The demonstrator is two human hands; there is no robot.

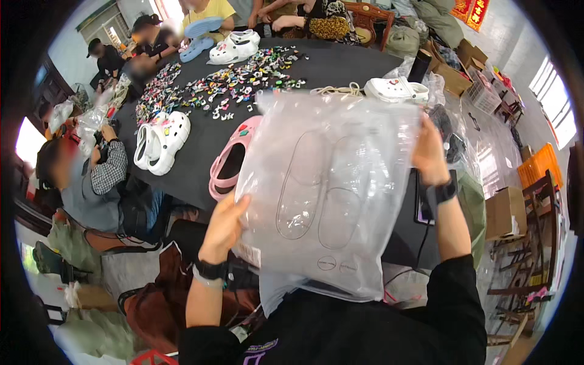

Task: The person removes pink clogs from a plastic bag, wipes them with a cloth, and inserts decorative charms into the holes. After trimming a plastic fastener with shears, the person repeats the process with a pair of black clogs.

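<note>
Between my two hands I hold up a frosted clear plastic bag [304,255] printed with thin shoe-sole outlines; a small white label sits near its lower left corner. My left hand [224,228] grips its left edge, thumb on the front. My right hand [431,152] closes on the upper right edge, its fingers partly behind the plastic. Whether anything lies inside the bag I cannot tell. Just beyond its left edge rests a pink clog [222,164] with charms, partly covered by the bag. A white clog pair [163,143] stands further left.
Colourful shoe charms [243,79] lie scattered over the black table [201,131]. More white clogs [234,47] [395,89] stand at the back and right, and blue clogs [199,36] at the far side. Several people sit around. Cardboard boxes [507,213] and a wooden chair [541,231] stand right.
</note>
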